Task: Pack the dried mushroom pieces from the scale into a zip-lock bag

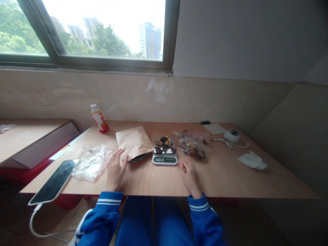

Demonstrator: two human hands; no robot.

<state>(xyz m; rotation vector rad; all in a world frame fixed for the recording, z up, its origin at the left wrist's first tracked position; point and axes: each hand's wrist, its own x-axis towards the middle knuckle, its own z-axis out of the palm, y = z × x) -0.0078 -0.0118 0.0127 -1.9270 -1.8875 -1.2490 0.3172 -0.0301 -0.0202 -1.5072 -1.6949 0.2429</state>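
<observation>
A small white kitchen scale (164, 160) stands mid-table with dried mushroom slices (164, 141) on its metal plate; its display digits are too small to read. Left of it lies a brown kraft paper pouch (134, 140), its dark mouth slightly parted toward me. My left hand (116, 169) is at the pouch's near left side, fingers apart, between it and a crumpled clear plastic bag (93, 162). My right hand (189, 174) rests by the scale's front right corner, fingers curled together with nothing visible in them. Behind that hand are clear zip bags (196, 148) holding more dried pieces.
A phone (55, 182) with a white cable overhangs the left table edge. At the back left stands a red-and-white drink bottle (99, 119). Rightward are a white round device (232, 135) with a cord, a white card (214, 128) and a crumpled white tissue (252, 160).
</observation>
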